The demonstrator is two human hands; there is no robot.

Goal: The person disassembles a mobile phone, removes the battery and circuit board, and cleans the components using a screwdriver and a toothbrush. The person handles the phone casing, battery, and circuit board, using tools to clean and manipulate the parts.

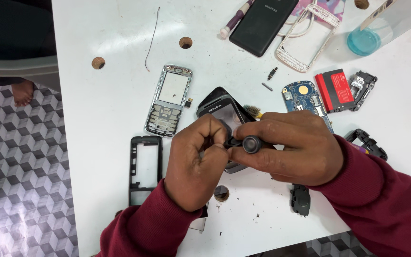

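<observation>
1. Near the bench's (96,109) front edge, the left hand (193,166) and right hand (293,150) meet over a dark phone front (220,108).
2. Right fingers pinch a screwdriver (252,143); left fingers grip the phone's lower end.
3. Dismantling looks well along: keypad frame (169,100), black bezel (145,166), circuit board (303,95) and red battery (335,90) lie separate.
4. Bare room remains toward the left edge.

The far left of the table (105,28) lies open, crossed only by a thin wire (151,40). On the left, a keypad frame (169,100) and a black frame (145,167) leave a narrow gap between them. The far right is crowded: black phone (262,24), white frame (308,40), circuit board (303,95), red battery (335,90). Near the edge lies a small black part (300,200), with free room left of it.
</observation>
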